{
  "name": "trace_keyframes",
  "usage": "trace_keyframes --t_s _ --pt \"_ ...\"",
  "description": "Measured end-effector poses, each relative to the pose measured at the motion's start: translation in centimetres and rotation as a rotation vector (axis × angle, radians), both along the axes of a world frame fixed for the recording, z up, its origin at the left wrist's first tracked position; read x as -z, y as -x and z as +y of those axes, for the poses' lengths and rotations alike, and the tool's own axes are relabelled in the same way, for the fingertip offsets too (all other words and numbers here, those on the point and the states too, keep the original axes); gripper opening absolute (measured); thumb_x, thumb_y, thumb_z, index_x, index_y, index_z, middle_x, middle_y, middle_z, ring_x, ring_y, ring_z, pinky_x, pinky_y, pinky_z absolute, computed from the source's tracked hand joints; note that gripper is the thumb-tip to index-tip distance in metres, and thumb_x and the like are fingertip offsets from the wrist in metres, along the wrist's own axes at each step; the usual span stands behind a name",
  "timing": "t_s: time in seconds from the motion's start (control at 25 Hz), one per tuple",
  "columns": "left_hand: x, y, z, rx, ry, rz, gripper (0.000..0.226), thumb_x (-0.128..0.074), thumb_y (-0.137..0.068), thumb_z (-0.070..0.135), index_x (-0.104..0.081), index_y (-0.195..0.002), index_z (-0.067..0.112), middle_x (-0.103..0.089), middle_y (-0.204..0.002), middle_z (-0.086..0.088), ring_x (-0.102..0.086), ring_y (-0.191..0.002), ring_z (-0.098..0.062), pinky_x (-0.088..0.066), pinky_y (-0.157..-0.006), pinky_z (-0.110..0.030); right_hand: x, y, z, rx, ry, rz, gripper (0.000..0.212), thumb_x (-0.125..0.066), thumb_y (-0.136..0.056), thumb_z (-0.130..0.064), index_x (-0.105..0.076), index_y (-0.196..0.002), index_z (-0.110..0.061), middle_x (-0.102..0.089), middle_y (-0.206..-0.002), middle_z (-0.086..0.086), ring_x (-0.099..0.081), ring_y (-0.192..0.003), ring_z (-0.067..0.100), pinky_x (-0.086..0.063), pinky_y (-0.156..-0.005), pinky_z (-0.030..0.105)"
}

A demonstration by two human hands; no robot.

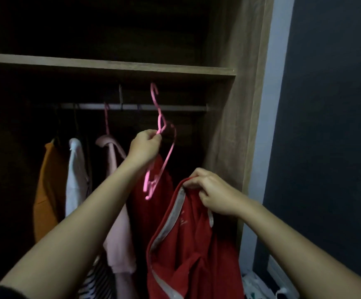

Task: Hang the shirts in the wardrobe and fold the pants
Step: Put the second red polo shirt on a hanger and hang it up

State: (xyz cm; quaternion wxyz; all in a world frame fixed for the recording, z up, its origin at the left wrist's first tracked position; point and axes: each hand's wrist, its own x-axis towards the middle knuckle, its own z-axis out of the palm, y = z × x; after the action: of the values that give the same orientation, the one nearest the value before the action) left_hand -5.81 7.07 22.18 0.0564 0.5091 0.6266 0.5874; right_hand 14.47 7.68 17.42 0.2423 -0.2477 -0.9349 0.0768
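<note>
Right hand fingers pinch the red shirt; left hand fingers grip the pink hanger.

The left hand pinches a pink plastic hanger below the wardrobe's metal rail; the right hand grips a red shirt with grey trim by its collar; orange, white and pale pink shirts hang alongside.

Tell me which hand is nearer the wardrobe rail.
Left. The left hand, holding the pink hanger, is below the rail; the right hand, gripping the red shirt, is lower and further right.
</note>
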Motion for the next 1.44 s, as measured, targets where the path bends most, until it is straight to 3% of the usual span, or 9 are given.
trace_keyframes --t_s 0.12,0.36,0.52,0.64,0.72,0.88,1.08,1.28,1.44 --pt "2.6 3.3 -7.6 0.074 -0.050 0.076 0.027 -0.044 -0.097 0.015 -0.060 -0.119 0.015 -0.060 -0.074 -0.003 -0.054 -0.056 -0.014 -0.042 -0.057 -0.027 0.8 0.7 -0.8 0.091 0.027 0.065 0.056 -0.039 -0.071 0.017 -0.061 -0.119 -0.001 -0.054 -0.115 0.014 -0.056 -0.111 0.022 -0.039 -0.099 0.016" --pt "7.5 10.2 -23.0 -0.078 -0.010 0.178 0.016 -0.052 -0.094 0.039 -0.065 -0.100 0.046 -0.060 -0.063 0.009 -0.048 -0.053 -0.005 -0.039 -0.051 -0.022 2.1 3.1 -2.5 0.229 0.219 0.175 0.056 -0.043 -0.070 0.021 -0.052 -0.125 0.008 -0.046 -0.125 0.021 -0.051 -0.121 0.027 -0.028 -0.100 0.011" --pt "9.6 11.1 -30.7 0.032 0.113 0.171 0.030 -0.054 -0.093 0.024 -0.065 -0.096 0.051 -0.059 -0.051 0.022 -0.045 -0.042 0.005 -0.034 -0.043 -0.009 3.2 4.2 -4.5 0.260 0.350 0.281 0.056 -0.039 -0.073 0.025 -0.047 -0.127 0.011 -0.040 -0.130 0.023 -0.047 -0.125 0.028 -0.027 -0.103 0.016" --pt "10.8 10.9 -33.4 0.102 0.198 0.192 0.032 -0.055 -0.088 0.027 -0.066 -0.091 0.056 -0.062 -0.060 0.031 -0.054 -0.052 0.012 -0.038 -0.049 -0.004 4.0 5.2 -6.5 0.243 0.331 0.217 0.058 -0.042 -0.071 0.023 -0.048 -0.127 0.009 -0.040 -0.131 0.021 -0.046 -0.126 0.029 -0.027 -0.105 0.017" --pt "11.8 10.4 -33.4 0.095 0.229 0.273 0.025 -0.055 -0.090 0.026 -0.066 -0.103 0.044 -0.064 -0.079 0.040 -0.059 -0.079 0.018 -0.044 -0.066 -0.003 4.2 6.6 -8.8 0.229 0.228 0.087 0.061 -0.049 -0.068 0.010 -0.052 -0.128 -0.003 -0.042 -0.134 0.012 -0.045 -0.126 0.027 -0.035 -0.109 0.038" --pt "14.4 8.4 -31.2 0.083 0.141 0.302 0.024 -0.057 -0.092 0.022 -0.069 -0.113 0.022 -0.070 -0.101 0.014 -0.060 -0.096 0.009 -0.044 -0.080 -0.013 3.7 11.3 -16.2 0.004 0.015 -0.085 0.071 -0.040 -0.058 -0.015 -0.053 -0.128 -0.023 -0.045 -0.132 0.000 -0.045 -0.121 0.027 -0.040 -0.097 0.045" --pt "15.7 7.2 -32.6 0.190 -0.082 -0.004 0.025 -0.058 -0.087 0.028 -0.069 -0.094 0.050 -0.069 -0.095 0.029 -0.061 -0.094 0.012 -0.043 -0.082 -0.009 1.4 11.3 -17.8 -0.103 -0.468 -0.067 0.050 -0.023 -0.090 -0.059 -0.058 -0.114 -0.033 -0.069 -0.097 -0.005 -0.064 -0.088 0.021 -0.043 -0.073 0.036" --pt "14.1 6.8 -34.1 -0.524 -0.298 0.394 0.027 -0.060 -0.083 0.027 -0.069 -0.109 0.027 -0.062 -0.112 -0.005 -0.049 -0.106 -0.023 -0.040 -0.091 -0.036 0.8 12.8 -18.3 0.046 -0.510 0.010 0.071 -0.012 -0.081 -0.068 -0.064 -0.082 -0.020 -0.070 -0.074 0.009 -0.065 -0.075 0.036 -0.042 -0.054 0.035" --pt "21.1 1.2 -33.6 -0.533 -0.090 0.470 0.029 -0.056 -0.076 0.030 -0.067 -0.103 0.029 -0.045 -0.124 -0.009 -0.040 -0.109 -0.028 -0.033 -0.090 -0.043 0.1 13.3 -18.9 0.030 -0.479 0.122 0.072 -0.013 -0.081 -0.068 -0.062 -0.079 -0.016 -0.066 -0.069 0.008 -0.063 -0.074 0.036 -0.037 -0.053 0.032"
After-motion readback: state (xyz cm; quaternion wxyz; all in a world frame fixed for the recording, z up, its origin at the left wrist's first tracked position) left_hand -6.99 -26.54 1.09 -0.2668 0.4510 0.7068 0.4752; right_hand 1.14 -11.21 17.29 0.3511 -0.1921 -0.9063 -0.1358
